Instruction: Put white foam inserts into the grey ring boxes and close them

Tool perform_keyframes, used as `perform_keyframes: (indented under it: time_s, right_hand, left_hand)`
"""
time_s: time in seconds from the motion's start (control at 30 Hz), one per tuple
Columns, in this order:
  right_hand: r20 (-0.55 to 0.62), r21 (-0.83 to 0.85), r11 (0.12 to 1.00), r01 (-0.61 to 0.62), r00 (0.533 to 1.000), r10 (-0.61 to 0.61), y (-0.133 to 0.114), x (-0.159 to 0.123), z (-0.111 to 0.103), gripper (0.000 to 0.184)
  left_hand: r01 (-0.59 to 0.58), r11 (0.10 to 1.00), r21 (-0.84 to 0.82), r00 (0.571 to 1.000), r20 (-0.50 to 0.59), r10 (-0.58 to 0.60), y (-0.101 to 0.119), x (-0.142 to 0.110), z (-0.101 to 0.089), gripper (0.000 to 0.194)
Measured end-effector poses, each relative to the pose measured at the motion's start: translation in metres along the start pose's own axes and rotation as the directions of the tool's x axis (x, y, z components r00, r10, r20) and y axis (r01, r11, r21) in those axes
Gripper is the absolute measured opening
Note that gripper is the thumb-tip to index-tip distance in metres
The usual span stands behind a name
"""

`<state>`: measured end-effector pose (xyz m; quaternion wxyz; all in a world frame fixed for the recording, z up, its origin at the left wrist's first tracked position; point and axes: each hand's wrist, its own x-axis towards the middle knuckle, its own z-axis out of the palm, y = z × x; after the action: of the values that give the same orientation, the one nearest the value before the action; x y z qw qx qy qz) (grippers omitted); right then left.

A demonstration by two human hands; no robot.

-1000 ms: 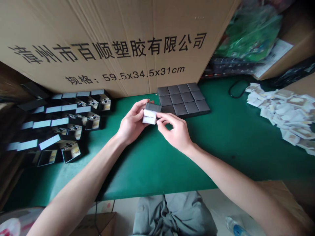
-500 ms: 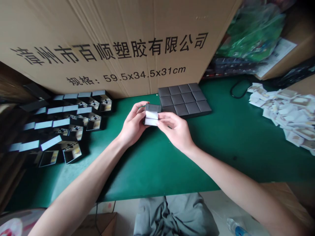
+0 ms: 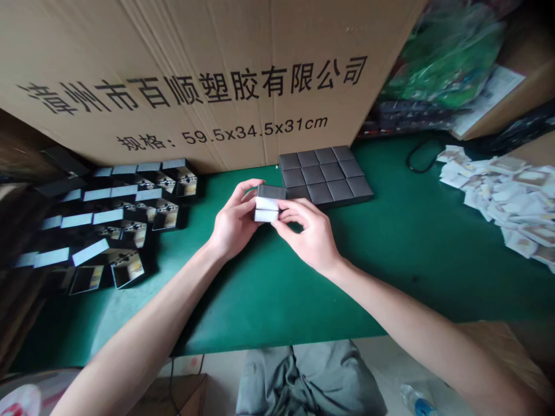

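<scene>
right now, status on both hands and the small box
Left hand gripping small box. Right hand touching its white part. Dark square boxes close behind, not blocking hands.

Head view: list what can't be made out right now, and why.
All in the head view:
Small dark box: back and underside, hidden by its front and the left hand.
Right hand: whether it grips or merely touches the white part, too small.
Open black boxes: contents, too small and shadowed.
White pieces: pile's far side, cut off by the right edge.
</scene>
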<state>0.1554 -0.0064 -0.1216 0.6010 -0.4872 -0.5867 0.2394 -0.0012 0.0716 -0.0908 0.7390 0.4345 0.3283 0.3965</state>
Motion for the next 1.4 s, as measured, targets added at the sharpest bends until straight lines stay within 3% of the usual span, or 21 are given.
perform_keyframes:
  time_s: [0.13,0.3,0.43,0.57,0.8,1.03,1.4]
  right_hand:
    - [-0.009,0.02,1.0,-0.008,1.0,0.009,-0.001,0.0,0.0,0.027]
    - [-0.013,-0.023,1.0,0.017,1.0,-0.017,-0.004,0.001,-0.001,0.01]
    - [-0.042,0.01,0.999,-0.031,0.999,0.032,-0.007,0.001,0.001,0.004]
    - [-0.054,0.074,0.983,-0.17,0.983,0.174,-0.006,0.0,0.003,0.012]
    - [0.008,0.285,0.871,-0.399,0.91,0.414,-0.006,0.004,0.002,0.023]
    - [-0.028,0.311,0.839,-0.446,0.878,0.478,-0.006,0.006,0.003,0.031]
    - [0.042,0.322,0.806,-0.497,0.858,0.512,-0.007,0.005,0.002,0.032]
  left_hand:
    - [0.009,0.999,-0.05,1.0,-0.025,-0.01,-0.003,0.0,0.0,0.03]
    - [0.012,0.997,-0.081,1.0,-0.013,-0.013,-0.005,0.001,-0.001,0.035]
    - [0.0,0.997,-0.075,1.0,-0.015,-0.001,-0.005,0.001,-0.001,0.036]
    - [-0.028,0.998,-0.053,0.999,-0.034,0.026,-0.007,0.0,0.001,0.032]
    - [-0.07,0.997,-0.016,0.997,-0.041,0.069,-0.008,0.0,-0.001,0.031]
    - [-0.088,0.996,-0.005,0.996,-0.007,0.088,-0.009,0.0,-0.001,0.031]
    - [-0.082,0.997,-0.004,0.997,-0.003,0.082,-0.009,-0.001,0.0,0.032]
